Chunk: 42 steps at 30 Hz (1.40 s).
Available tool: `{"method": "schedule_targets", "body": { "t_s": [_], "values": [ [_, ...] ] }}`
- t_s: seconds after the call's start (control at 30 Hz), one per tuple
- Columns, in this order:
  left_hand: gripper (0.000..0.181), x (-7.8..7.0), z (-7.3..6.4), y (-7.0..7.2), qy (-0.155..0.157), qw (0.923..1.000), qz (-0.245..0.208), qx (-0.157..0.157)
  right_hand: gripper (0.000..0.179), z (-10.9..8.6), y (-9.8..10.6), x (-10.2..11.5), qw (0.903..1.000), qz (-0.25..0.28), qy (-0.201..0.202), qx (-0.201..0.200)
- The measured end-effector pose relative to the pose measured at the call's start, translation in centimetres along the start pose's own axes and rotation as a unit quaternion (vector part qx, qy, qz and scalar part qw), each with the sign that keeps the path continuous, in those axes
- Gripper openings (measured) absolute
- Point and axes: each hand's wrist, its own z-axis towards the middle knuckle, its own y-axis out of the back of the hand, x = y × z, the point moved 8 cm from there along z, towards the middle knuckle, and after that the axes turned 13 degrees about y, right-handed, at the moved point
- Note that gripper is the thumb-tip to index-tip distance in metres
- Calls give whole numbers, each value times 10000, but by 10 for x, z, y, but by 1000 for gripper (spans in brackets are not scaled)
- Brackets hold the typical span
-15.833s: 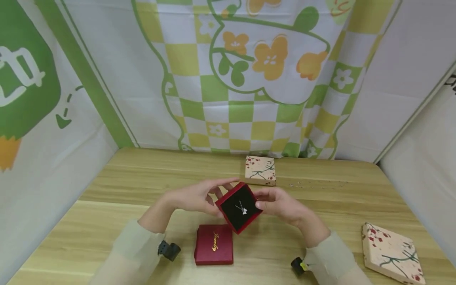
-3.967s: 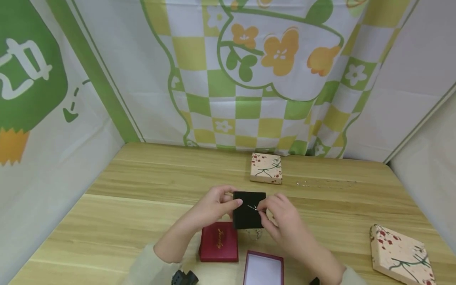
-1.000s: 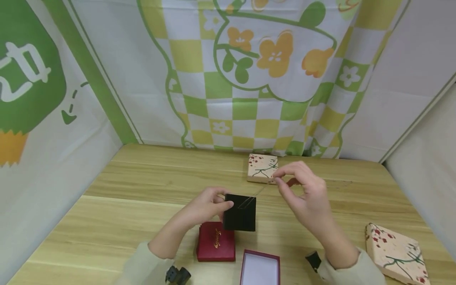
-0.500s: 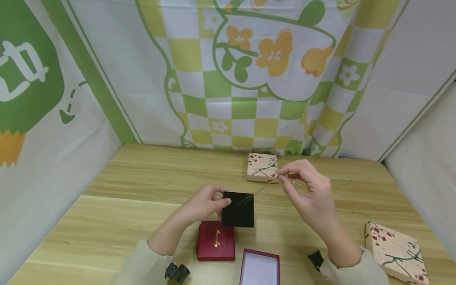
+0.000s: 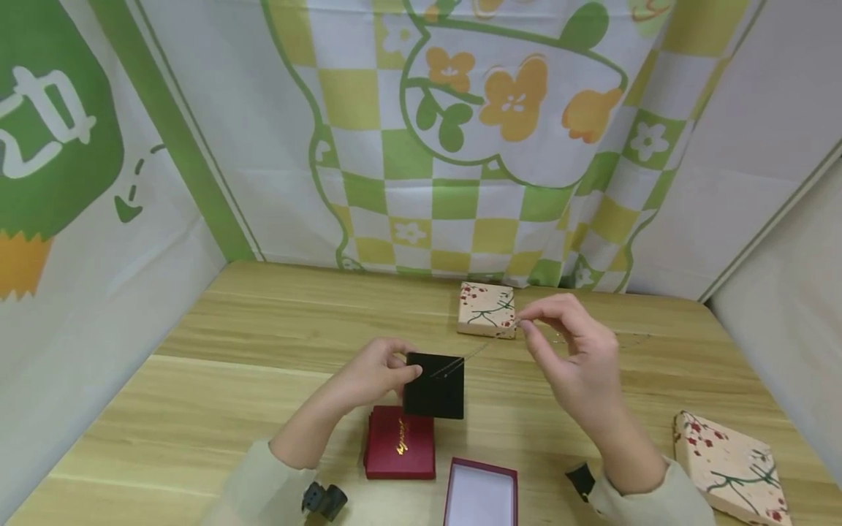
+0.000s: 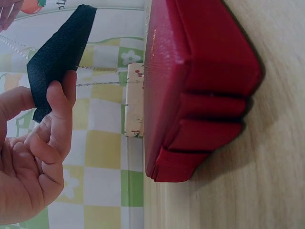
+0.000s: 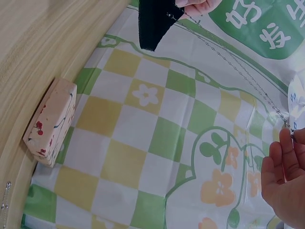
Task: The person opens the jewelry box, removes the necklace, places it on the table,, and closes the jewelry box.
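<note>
My left hand (image 5: 371, 372) pinches a square black jewelry-box insert (image 5: 434, 398) at its left edge, thumb on the face. A fine silver necklace passes through the insert. Two strands of its chain (image 7: 284, 118) stretch up to my right hand (image 5: 579, 358), which pinches the necklace's end between thumb and fingertips. In the left wrist view, more chain (image 6: 100, 84) trails from the insert's other side. Whatever sits between the right fingertips is mostly covered. Below the insert lies a dark red box lid (image 5: 400, 443) with gold lettering, seemingly on top of other red pieces.
An open red box (image 5: 484, 465) with a white inside stands at the table's front. A flowered cream box (image 5: 487, 308) sits at the back, and a larger flowered piece (image 5: 730, 467) at the right. Thin chain (image 5: 634, 340) lies behind my right hand.
Earlier both hands held the red box with the insert in it; now the insert is out and the box stands down. My right hand has drawn the necklace up and rightward, slightly further lately.
</note>
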Motion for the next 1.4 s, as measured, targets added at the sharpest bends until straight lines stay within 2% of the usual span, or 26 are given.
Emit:
{"method": "schedule_targets", "body": {
  "t_s": [0.2, 0.43, 0.67, 0.8, 1.4],
  "values": [
    [40, 1, 1, 2, 11, 10000, 17, -46, 20, -2, 1, -1, 9991, 304, -178, -239],
    [40, 6, 2, 5, 229, 9986, 274, -390, 23, -3, 0, 0, 9919, 1047, -473, -536],
    [41, 10, 3, 5, 336, 9983, 258, -410, 18, 0, 7, 0, 9868, 1355, -432, -778],
    [40, 12, 4, 8, 419, 9971, 339, -543, 16, 2, 13, -3, 9823, 1564, -410, -951],
    [39, 16, 11, 13, 486, 9953, 448, -710, 16, 2, 35, -14, 9705, 1826, -529, -1483]
  ]
}}
